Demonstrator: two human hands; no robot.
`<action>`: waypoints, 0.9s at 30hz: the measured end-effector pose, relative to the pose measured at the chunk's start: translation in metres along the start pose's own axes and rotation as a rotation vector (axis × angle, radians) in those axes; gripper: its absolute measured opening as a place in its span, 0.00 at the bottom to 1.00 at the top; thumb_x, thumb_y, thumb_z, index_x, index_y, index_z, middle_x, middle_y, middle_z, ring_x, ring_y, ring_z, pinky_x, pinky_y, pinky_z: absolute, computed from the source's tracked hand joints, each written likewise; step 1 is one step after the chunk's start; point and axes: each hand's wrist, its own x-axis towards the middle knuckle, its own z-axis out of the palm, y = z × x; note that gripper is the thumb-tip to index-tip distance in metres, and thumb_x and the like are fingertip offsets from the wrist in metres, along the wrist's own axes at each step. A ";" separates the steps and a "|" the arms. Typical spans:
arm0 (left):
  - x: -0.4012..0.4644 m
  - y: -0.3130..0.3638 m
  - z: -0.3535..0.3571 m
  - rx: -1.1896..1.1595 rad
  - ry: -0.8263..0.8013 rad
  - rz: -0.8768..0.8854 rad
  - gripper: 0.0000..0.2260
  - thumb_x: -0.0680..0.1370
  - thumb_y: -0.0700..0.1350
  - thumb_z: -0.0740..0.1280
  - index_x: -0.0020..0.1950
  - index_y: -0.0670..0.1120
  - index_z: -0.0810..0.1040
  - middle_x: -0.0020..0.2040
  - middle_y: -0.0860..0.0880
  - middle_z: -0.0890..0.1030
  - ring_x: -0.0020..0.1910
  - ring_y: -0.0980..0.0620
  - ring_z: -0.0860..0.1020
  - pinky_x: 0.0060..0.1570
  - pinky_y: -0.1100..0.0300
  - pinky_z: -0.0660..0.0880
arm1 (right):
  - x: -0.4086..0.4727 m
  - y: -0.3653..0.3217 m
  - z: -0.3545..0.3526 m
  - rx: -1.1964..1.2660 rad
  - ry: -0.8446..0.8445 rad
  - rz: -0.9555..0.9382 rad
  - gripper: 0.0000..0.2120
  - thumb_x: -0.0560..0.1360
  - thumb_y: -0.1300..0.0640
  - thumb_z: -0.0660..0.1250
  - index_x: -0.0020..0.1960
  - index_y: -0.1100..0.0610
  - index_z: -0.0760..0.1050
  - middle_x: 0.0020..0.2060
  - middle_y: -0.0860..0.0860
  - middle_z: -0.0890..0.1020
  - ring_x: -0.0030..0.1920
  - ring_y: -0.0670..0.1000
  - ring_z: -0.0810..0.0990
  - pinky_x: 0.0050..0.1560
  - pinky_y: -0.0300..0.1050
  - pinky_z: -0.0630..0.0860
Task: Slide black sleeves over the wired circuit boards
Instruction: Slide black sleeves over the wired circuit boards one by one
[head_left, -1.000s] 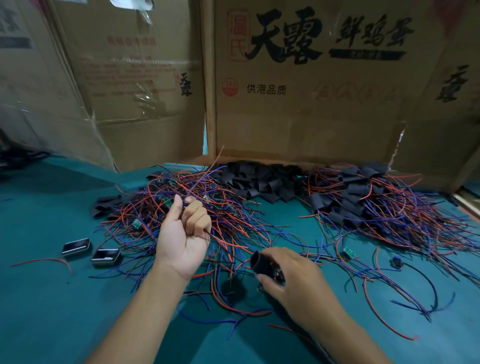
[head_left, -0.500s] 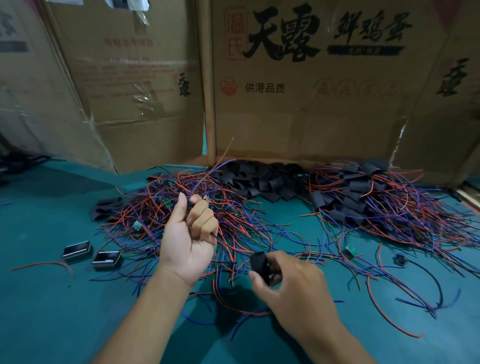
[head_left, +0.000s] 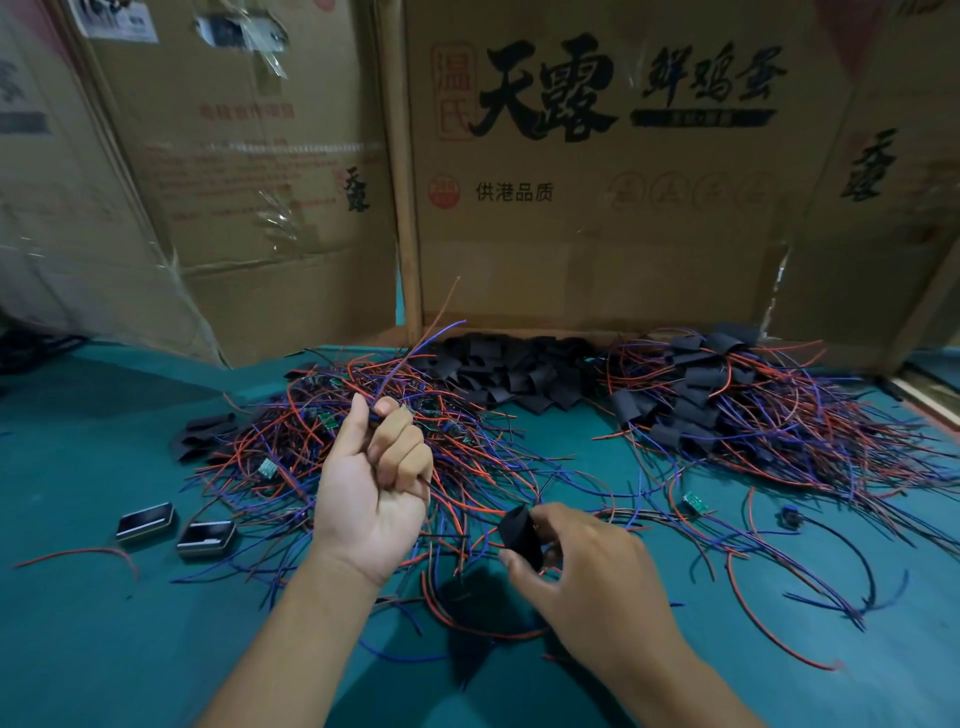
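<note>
- Gripping a red and a blue wire (head_left: 415, 348) between thumb and curled fingers, the left hand (head_left: 371, 488) is raised over the tangle of wired circuit boards (head_left: 363, 447) at 11 o'clock of the scene's centre; the wire ends stick up towards 1 o'clock.
- The right hand (head_left: 587, 577) pinches one black sleeve (head_left: 521, 535) between thumb and fingers at 5 o'clock from the left hand, just apart from it, above loose wires on the green table (head_left: 104, 649).
- A heap of loose black sleeves (head_left: 509, 366) lies at 12 o'clock against the foot of the cardboard boxes (head_left: 597, 218), which wall off the table's far edge.
- A pile of sleeved boards (head_left: 737, 400) spreads at 2 o'clock, its wires trailing to the right edge.
- Two small dark cases (head_left: 174, 530) lie at 9 o'clock, beside a stray red wire (head_left: 78, 553).
- Bare green surface lies at 7 and 8 o'clock and along the near edge at 4 o'clock.
</note>
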 end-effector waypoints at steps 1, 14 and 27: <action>0.000 0.000 0.000 0.004 -0.001 0.000 0.15 0.84 0.52 0.57 0.41 0.46 0.71 0.29 0.54 0.57 0.25 0.56 0.51 0.21 0.60 0.58 | 0.000 0.000 0.000 0.003 -0.004 0.002 0.17 0.72 0.35 0.63 0.55 0.45 0.74 0.47 0.41 0.82 0.48 0.44 0.79 0.49 0.43 0.74; -0.002 -0.024 -0.001 0.175 0.014 -0.009 0.14 0.83 0.54 0.56 0.42 0.47 0.68 0.32 0.52 0.60 0.27 0.55 0.57 0.26 0.62 0.61 | 0.001 -0.005 -0.001 0.061 0.141 -0.133 0.17 0.70 0.42 0.64 0.55 0.48 0.77 0.46 0.42 0.80 0.48 0.48 0.77 0.51 0.43 0.71; -0.008 -0.054 -0.006 0.698 -0.030 0.026 0.12 0.76 0.48 0.65 0.56 0.47 0.83 0.45 0.50 0.81 0.41 0.56 0.76 0.44 0.61 0.70 | 0.013 0.007 -0.020 0.285 0.243 -0.118 0.13 0.73 0.51 0.71 0.56 0.51 0.77 0.45 0.45 0.78 0.41 0.47 0.77 0.43 0.46 0.77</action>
